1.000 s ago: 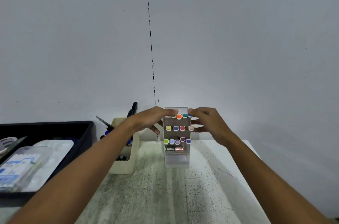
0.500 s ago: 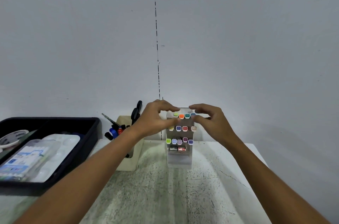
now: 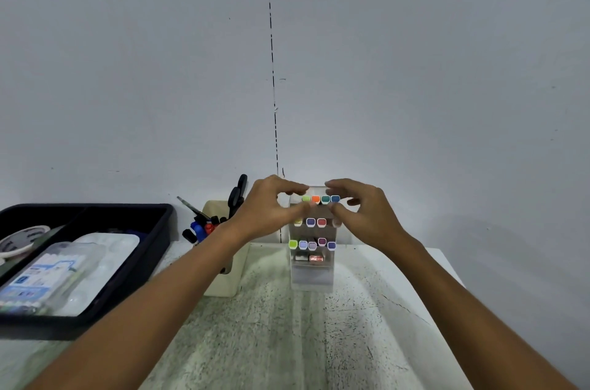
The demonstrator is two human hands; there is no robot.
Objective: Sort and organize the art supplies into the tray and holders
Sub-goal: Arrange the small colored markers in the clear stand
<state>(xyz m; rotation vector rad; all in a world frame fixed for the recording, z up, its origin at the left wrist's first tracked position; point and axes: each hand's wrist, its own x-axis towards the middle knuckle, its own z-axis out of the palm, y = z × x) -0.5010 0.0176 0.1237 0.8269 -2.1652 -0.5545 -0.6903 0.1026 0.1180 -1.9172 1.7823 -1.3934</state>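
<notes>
A clear acrylic marker holder [image 3: 312, 274] stands upright at the back of the table, with coloured marker ends showing in several rows. My left hand [image 3: 265, 211] and my right hand [image 3: 367, 214] are both at its top tier. On each hand the index finger lies over the top edge and the thumb sits just under the top row of markers [image 3: 320, 199], pinching that tier from either side. The fingertips are blurred. The lower rows and a small red item near the bottom are uncovered.
A cream pen holder [image 3: 223, 281] with scissors [image 3: 238, 193], a brush and pens stands left of the clear holder. A black tray [image 3: 159, 230] at the left holds a marker pack [image 3: 48, 274], a white palette [image 3: 111, 249] and a tape roll [image 3: 22, 238]. The wall is right behind.
Both hands moved up from the sides of the clear holder to its top row, thumbs now under the top markers. The holder has stayed in place.
</notes>
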